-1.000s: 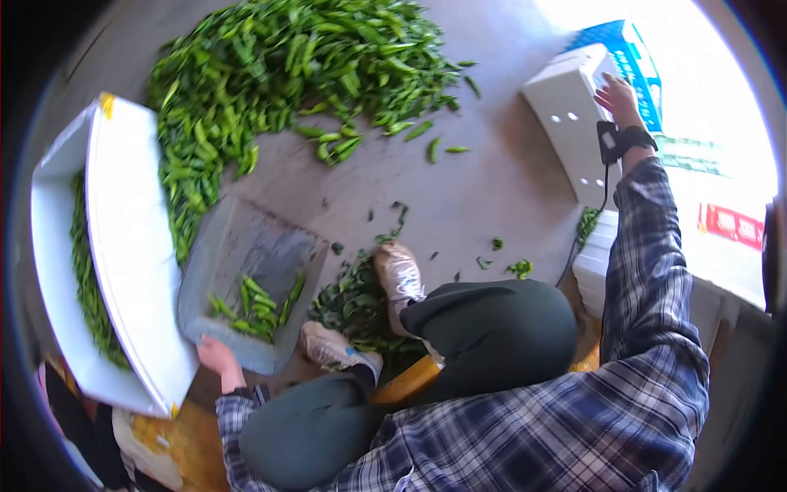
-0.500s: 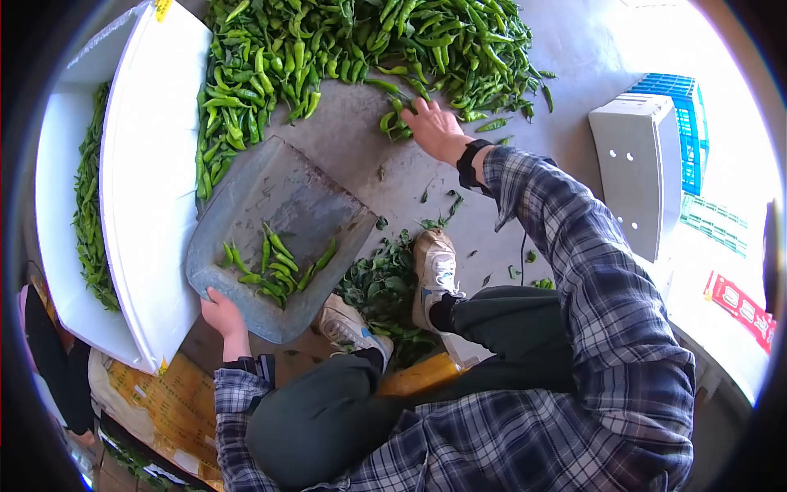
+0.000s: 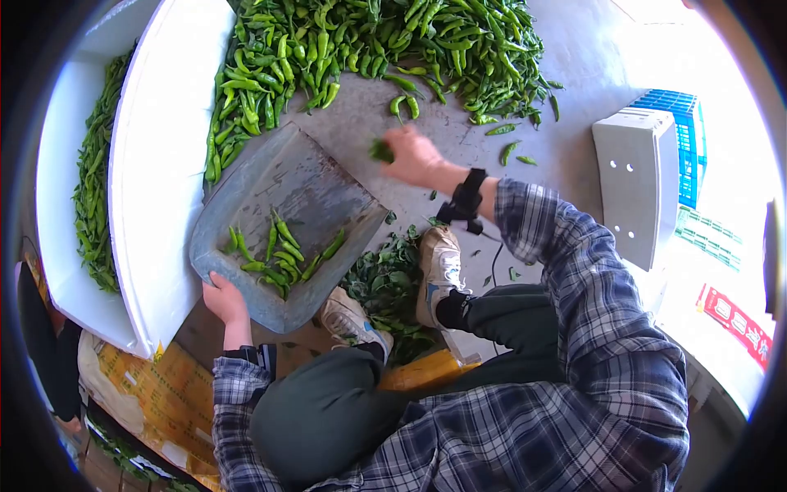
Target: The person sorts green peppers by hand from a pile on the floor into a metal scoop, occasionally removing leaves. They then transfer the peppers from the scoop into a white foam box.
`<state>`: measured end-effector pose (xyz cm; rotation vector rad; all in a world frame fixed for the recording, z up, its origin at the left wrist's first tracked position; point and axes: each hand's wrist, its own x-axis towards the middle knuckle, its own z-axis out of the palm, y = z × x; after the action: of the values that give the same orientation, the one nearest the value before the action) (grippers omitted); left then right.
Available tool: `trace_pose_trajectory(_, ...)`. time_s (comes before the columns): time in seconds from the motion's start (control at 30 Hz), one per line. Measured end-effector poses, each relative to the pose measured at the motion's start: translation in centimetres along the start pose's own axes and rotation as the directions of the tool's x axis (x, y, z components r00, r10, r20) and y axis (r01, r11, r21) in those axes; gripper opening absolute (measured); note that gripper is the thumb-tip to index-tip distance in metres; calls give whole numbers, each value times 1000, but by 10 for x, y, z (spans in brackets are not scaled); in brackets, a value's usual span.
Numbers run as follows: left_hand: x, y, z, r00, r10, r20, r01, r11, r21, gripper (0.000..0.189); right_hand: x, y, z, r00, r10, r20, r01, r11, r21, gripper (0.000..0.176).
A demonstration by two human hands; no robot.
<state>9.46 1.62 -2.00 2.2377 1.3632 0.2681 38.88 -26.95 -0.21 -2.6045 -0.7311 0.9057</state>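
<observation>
My left hand (image 3: 226, 302) grips the near rim of a grey metal dustpan-like scoop (image 3: 320, 172), which rests tilted beside the white box. Several green peppers (image 3: 287, 256) lie in the bottom of the scoop. Over the floor, right of the scoop's far edge, my right hand (image 3: 412, 156) is closed around green peppers (image 3: 381, 151), blurred by motion. Just beyond that hand, a few loose peppers (image 3: 404, 107) lie on the floor in front of a large pile of green peppers (image 3: 328, 41).
A white foam box (image 3: 168, 164) with peppers stands at left. Torn green leaves (image 3: 389, 283) lie around my shoes (image 3: 443, 271). A white foam piece (image 3: 635, 180) and a blue crate (image 3: 689, 139) stand at right. A yellow printed carton (image 3: 168, 394) is at lower left.
My right hand has picked up peppers from the pile's near edge and moved back toward the scoop. My left hand keeps its hold on the scoop's rim. The view has shifted slightly.
</observation>
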Motion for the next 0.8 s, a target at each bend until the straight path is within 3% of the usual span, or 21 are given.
trace_pose_trajectory(0.03,0,2,0,999,24,-26,-25,1000,-14,30,-3,-17,2,967,-208,146,181,967,177,49)
trace_pose_trajectory(0.07,0,2,0,999,26,-26,-26,1000,-15,30,-3,-27,4,872,-424,246,319,872,372,49)
trace_pose_trajectory(0.1,0,2,-1,1000,4,-5,-4,1000,-3,30,1,-32,2,873,-423,243,319,872,372,49)
trace_pose_trajectory(0.17,0,3,-2,1000,-16,9,16,1000,4,30,16,-33,-3,964,-249,96,240,966,99,49)
trace_pose_trajectory(0.2,0,4,-2,1000,-15,6,15,1000,21,30,29,-24,-10,998,-57,-39,58,997,40,51)
trace_pose_trajectory(0.23,0,3,-2,1000,-15,4,15,999,38,30,45,-7,-16,974,133,-181,-134,991,10,53)
trace_pose_trajectory(0.27,0,0,-1,1000,-15,-2,15,999,34,30,55,10,-19,935,139,-327,-158,987,-34,58)
trace_pose_trajectory(0.33,2,-5,1,998,-49,28,50,999,-17,30,67,29,-23,888,306,-343,-335,942,-28,61)
trace_pose_trajectory(0.4,2,-5,1,999,-32,5,32,999,-1,30,76,38,-17,892,311,-329,-329,944,0,59)
trace_pose_trajectory(0.43,1,-4,1,1000,-22,-6,22,1000,18,30,77,36,-12,894,233,-383,-261,965,-21,51)
trace_pose_trajectory(0.53,1,-2,0,999,-49,5,49,999,17,30,80,30,6,919,241,-313,-272,960,-60,37)
trace_pose_trajectory(0.67,0,0,-1,999,-34,-10,34,998,50,30,76,26,12,923,242,-299,-244,969,32,38)
trace_pose_trajectory(0.73,0,0,0,999,-44,-18,45,998,51,29,69,15,13,937,133,-322,-104,989,104,33)
trace_pose_trajectory(0.8,-1,1,-1,1000,-12,-14,12,1000,3,29,59,-9,19,988,-71,-139,95,980,173,33)
